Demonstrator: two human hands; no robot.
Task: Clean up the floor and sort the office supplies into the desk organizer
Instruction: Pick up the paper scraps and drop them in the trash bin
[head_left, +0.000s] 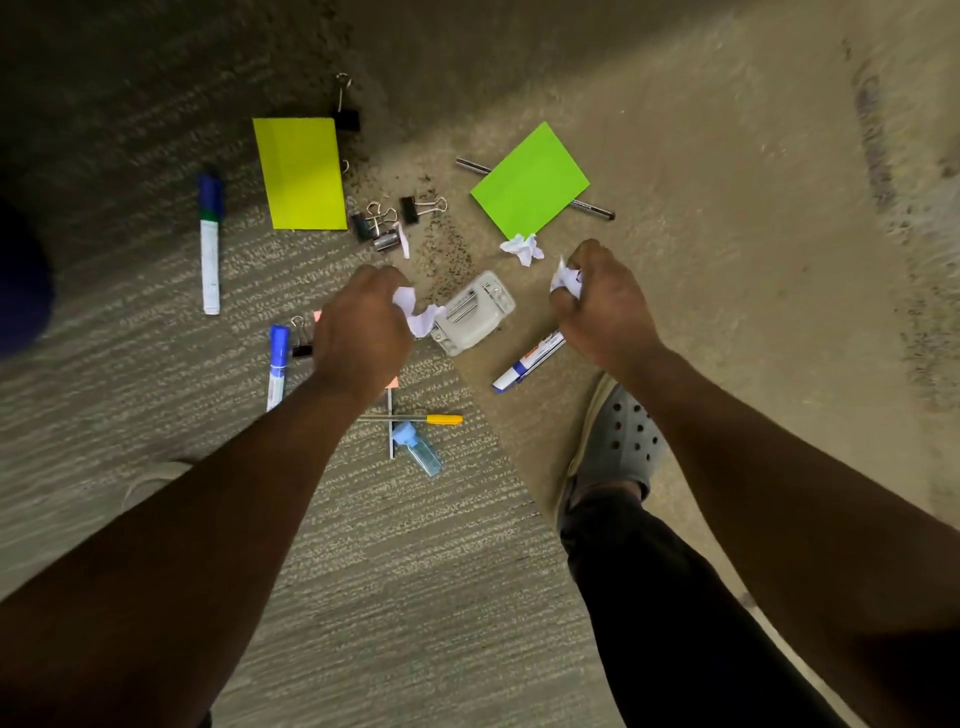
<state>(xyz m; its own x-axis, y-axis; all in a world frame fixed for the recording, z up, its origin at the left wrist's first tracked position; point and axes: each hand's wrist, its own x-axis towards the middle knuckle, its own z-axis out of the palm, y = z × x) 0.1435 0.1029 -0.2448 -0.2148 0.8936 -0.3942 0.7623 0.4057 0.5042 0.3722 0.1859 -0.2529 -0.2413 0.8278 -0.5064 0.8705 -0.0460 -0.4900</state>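
Note:
Office supplies lie scattered on a carpet floor. My left hand grips crumpled white paper just left of a grey stapler. My right hand holds another white paper wad. A third crumpled paper lies on the floor below a green sticky pad. A yellow sticky pad sits at the upper left. Several black binder clips lie between the pads. Blue-capped markers lie at the left, by my left wrist and under my right wrist.
A dark pen pokes out from under the green pad. A yellow-tipped pen and a small clear blue tube lie between my arms. Dark crumbs speckle the carpet. My grey clog stands at the right.

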